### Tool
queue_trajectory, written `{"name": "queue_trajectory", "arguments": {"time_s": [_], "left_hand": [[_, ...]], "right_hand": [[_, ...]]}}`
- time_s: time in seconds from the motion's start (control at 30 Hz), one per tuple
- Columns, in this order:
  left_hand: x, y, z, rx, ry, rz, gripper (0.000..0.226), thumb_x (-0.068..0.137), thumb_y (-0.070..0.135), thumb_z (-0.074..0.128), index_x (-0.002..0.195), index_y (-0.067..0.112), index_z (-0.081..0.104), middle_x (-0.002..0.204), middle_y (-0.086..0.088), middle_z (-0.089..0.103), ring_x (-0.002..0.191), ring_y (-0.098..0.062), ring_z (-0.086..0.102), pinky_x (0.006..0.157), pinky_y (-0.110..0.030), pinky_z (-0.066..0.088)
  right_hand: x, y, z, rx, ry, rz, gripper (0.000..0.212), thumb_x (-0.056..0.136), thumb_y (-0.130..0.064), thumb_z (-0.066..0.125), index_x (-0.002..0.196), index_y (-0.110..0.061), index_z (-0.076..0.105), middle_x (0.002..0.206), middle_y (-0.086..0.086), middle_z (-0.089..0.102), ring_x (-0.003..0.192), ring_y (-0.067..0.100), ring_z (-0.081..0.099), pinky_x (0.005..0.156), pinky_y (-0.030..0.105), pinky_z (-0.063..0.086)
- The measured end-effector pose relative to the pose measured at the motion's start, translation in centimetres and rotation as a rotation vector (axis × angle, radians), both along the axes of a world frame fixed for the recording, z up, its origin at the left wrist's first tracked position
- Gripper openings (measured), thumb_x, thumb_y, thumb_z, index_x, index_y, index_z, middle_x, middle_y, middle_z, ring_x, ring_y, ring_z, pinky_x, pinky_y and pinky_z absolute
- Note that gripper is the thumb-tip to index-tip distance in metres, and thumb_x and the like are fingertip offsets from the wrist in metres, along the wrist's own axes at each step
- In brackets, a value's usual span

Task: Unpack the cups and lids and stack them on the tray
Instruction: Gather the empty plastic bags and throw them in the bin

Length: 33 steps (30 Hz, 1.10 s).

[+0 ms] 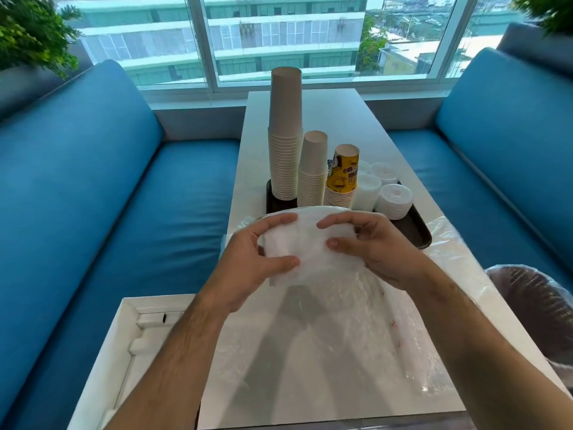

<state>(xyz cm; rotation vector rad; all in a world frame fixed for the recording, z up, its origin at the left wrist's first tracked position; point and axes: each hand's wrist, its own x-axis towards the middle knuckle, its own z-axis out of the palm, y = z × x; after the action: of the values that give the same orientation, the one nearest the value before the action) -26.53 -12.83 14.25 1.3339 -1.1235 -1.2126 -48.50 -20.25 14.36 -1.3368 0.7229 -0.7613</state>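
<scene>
Nearest to me, the clear plastic wrapping [335, 336] is lying crumpled across the white table [328, 113], spilling from under what I am holding. I am gripping a white stack of lids [307, 243], apparently in a thin film, with both hands above the table's middle. My left hand [248, 262] is curling round its left side, thumb [279, 261] pressing the near face and fingers wrapping the top edge. My right hand [372, 246] is doing the same on the right, its fingers [338, 221] slightly spread over the top (probably to keep the loose lids from fanning out while I work the wrap off). Just beyond, the dark tray [415, 228] is already carrying smaller lid stacks [395, 201] on its right and three upside-down cup stacks on its left: the printed yellow cups [342, 175], the shorter white cups [313, 169] and the tallest white cups [285, 131], inverted so they stand steady.
</scene>
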Motion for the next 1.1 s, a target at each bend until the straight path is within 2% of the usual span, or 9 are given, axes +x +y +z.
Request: {"name": "queue_trajectory", "arguments": {"time_s": [0.1,0.2,0.37,0.57,0.7,0.8,0.9,1.0,1.1], "left_hand": [[0.5,0.4,0.0,-0.023,-0.027,-0.081,0.07,0.069,-0.005,0.086,0.116,0.045,0.071,0.132,0.011,0.058,0.104,-0.021,0.07,0.085,-0.046,0.061],[1.4,0.4,0.0,-0.01,-0.038,-0.158,0.076,0.07,-0.01,0.084,0.123,0.041,0.068,0.135,0.014,0.053,0.103,-0.022,0.069,0.081,-0.048,0.062],[1.7,-0.1,0.3,-0.009,-0.045,-0.256,0.08,0.069,-0.013,0.083,0.132,0.033,0.064,0.139,0.021,0.049,0.103,-0.024,0.069,0.081,-0.047,0.062],[-2.2,-1.9,0.7,0.024,-0.075,-0.335,0.084,0.071,-0.013,0.081,0.136,0.034,0.058,0.134,0.023,0.049,0.098,-0.016,0.071,0.079,-0.035,0.062],[-7.3,-4.4,0.1,0.044,-0.067,-0.362,0.09,0.074,-0.014,0.078,0.142,0.038,0.05,0.142,0.012,0.047,0.104,-0.023,0.072,0.082,-0.044,0.062],[-12.3,-6.8,-0.9,0.044,-0.031,-0.289,0.079,0.082,-0.002,0.077,0.139,0.044,0.049,0.146,-0.002,0.05,0.11,-0.018,0.07,0.09,-0.039,0.06],[-19.4,-9.4,-2.0,0.031,-0.104,-0.174,0.056,0.09,0.008,0.073,0.134,0.037,0.056,0.139,0.011,0.053,0.116,-0.009,0.065,0.097,-0.03,0.054],[-27.1,-11.8,-3.7,0.068,-0.142,-0.158,0.04,0.091,0.006,0.069,0.122,0.031,0.064,0.128,0.011,0.061,0.108,-0.006,0.065,0.082,-0.019,0.051],[-35.3,-13.6,-5.8,0.143,-0.183,-0.259,0.034,0.09,0.004,0.065,0.116,0.026,0.066,0.11,0.004,0.065,0.088,-0.011,0.063,0.063,-0.013,0.046]], "right_hand": [[0.0,0.4,-0.7,-0.004,0.013,0.002,0.035,0.081,-0.007,0.07,0.116,-0.008,0.072,0.124,0.012,0.07,0.114,0.033,0.067,0.091,0.043,0.059],[-0.3,0.9,-1.1,0.019,0.036,0.004,0.049,0.079,-0.005,0.074,0.126,-0.019,0.07,0.13,0.007,0.067,0.117,0.03,0.066,0.09,0.044,0.059],[-1.9,1.5,-1.0,0.0,0.125,0.072,0.068,0.08,0.011,0.075,0.135,-0.027,0.064,0.139,0.001,0.053,0.102,0.031,0.07,0.077,0.043,0.063],[-6.2,0.8,-1.2,0.047,0.112,0.024,0.066,0.08,0.011,0.072,0.135,-0.025,0.062,0.136,0.002,0.06,0.112,0.027,0.068,0.086,0.037,0.06],[-11.8,-0.7,-2.3,0.064,0.111,-0.081,0.067,0.072,-0.001,0.081,0.131,-0.029,0.066,0.138,0.003,0.06,0.113,0.028,0.068,0.091,0.042,0.059],[-17.7,-2.3,-3.4,0.05,0.096,-0.226,0.068,0.071,-0.002,0.082,0.131,-0.029,0.066,0.14,0.005,0.06,0.111,0.028,0.069,0.092,0.042,0.058],[-24.5,-3.5,-5.0,0.086,0.094,-0.497,0.066,0.076,0.008,0.078,0.131,-0.027,0.066,0.128,0.008,0.067,0.096,0.025,0.074,0.083,0.034,0.061],[-30.9,-4.2,-7.9,0.086,0.174,-0.754,0.064,0.077,0.004,0.08,0.128,-0.032,0.066,0.113,0.009,0.07,0.081,0.016,0.072,0.073,0.025,0.059],[-36.7,-4.3,-11.5,0.101,0.244,-0.962,0.063,0.076,-0.001,0.081,0.13,-0.03,0.065,0.123,-0.004,0.067,0.093,0.006,0.07,0.083,0.03,0.059]]}}
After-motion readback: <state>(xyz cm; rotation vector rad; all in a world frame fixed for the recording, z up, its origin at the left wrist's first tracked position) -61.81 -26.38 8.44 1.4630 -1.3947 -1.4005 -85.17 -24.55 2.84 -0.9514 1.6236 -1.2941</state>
